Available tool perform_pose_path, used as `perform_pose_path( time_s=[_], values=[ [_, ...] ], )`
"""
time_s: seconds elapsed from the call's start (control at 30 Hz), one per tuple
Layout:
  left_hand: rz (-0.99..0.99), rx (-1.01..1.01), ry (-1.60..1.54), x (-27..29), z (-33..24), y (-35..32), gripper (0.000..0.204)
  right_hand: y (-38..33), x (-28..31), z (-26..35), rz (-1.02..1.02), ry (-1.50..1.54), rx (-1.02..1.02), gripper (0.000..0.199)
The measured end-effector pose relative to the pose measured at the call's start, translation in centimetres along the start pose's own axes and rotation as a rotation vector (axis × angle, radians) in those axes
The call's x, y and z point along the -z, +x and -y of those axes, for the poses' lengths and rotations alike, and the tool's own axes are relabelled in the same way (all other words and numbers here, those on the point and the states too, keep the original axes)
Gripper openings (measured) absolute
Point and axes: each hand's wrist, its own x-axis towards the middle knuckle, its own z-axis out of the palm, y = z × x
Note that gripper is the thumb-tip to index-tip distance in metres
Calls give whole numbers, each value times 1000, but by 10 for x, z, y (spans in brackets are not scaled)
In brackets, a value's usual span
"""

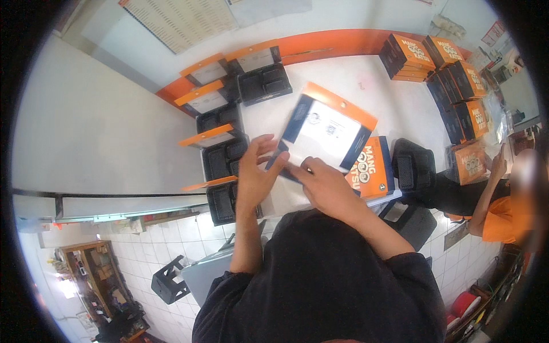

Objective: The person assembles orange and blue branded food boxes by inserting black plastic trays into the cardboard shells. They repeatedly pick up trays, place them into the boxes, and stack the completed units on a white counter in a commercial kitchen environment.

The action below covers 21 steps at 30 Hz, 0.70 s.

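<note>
Tilted above the white table (pixel 366 86) is a cardboard box (pixel 329 128) in orange, dark blue and white, its pale inner face with a small printed patch turned up. My left hand (pixel 254 177) is at its near left corner, thumb on a dark side flap and the other fingers spread behind it. My right hand (pixel 329 186) pinches the near edge, index finger and thumb close together. Under the box, beside my right hand, lies a flat orange printed carton (pixel 372 168).
Along the left side stand several opened boxes with black compartment trays (pixel 264 84). Stacked orange-and-dark boxes (pixel 406 57) fill the back right. A black tray (pixel 413 166) sits at the right edge. A co-worker in an orange sleeve (pixel 506 220) is at far right, beside a wrapped orange pack (pixel 469 163).
</note>
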Motion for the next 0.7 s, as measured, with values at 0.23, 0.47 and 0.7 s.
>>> perform_pose_path(
  time_s=[0.23,0.47,0.7],
  values=[
    [355,-131,418,16,100,13,58,-7,-56,-14,134,-152,133,38],
    [545,171,504,-7,137,6,64,-26,-54,-28,287,-41,36,33],
    [350,15,436,11,146,-12,59,-39,-48,-91,242,-280,-525,28]
  ],
)
